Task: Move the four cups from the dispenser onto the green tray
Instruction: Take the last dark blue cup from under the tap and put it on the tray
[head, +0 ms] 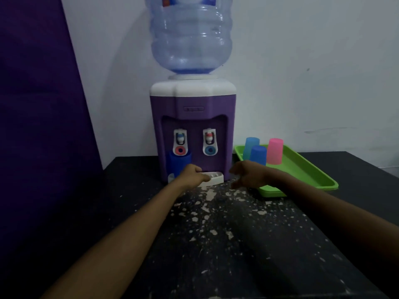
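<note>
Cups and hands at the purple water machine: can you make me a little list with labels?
cups on green plastic tray: three, upside down: light blue plastic cup, dark blue plastic cup, pink plastic cup
cup left at purple water dispenser: dark blue plastic cup under left tap
left hand: beside that cup, at white drip tray
right hand: open, empty

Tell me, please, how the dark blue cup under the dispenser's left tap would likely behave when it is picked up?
The dark blue cup looks like thin, smooth plastic, so it is probably light and stiff. It appears to stand open end up, and its tapered sides may slip in a loose grip. Tucked close under the tap, it could tip if knocked sideways.
</note>
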